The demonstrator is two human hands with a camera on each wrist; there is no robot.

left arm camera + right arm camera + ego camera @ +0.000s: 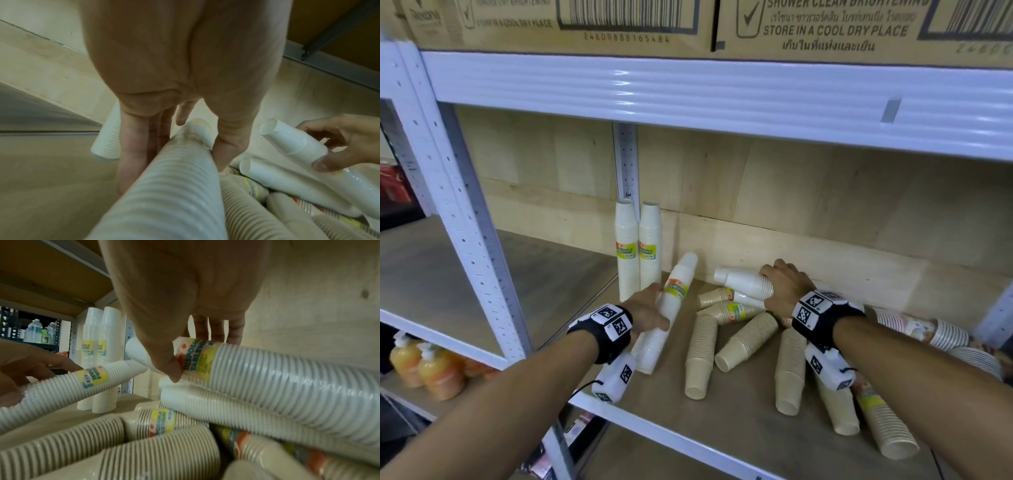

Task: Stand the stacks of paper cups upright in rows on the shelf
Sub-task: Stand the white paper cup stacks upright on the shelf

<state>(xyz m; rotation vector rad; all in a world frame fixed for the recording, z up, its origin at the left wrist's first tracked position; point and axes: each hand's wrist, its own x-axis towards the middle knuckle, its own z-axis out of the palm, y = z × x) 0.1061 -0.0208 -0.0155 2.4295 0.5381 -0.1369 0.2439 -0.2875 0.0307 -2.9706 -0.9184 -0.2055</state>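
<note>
Left hand (650, 310) grasps tilted, plastic-sleeved white paper-cup stack (667, 315) mid-length, beside two upright white stacks (638, 250) at wooden shelf (739, 421) back. Right hand (786, 286) grips lying white stack (744, 282). Likely light, slippery, bendy: hold near middle.

dim, blurred, edge-warped wrist views

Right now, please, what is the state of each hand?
Left hand: closed around a tilted white cup stack, lifted at its far end.
Right hand: closed around another white cup stack atop the pile.
</note>
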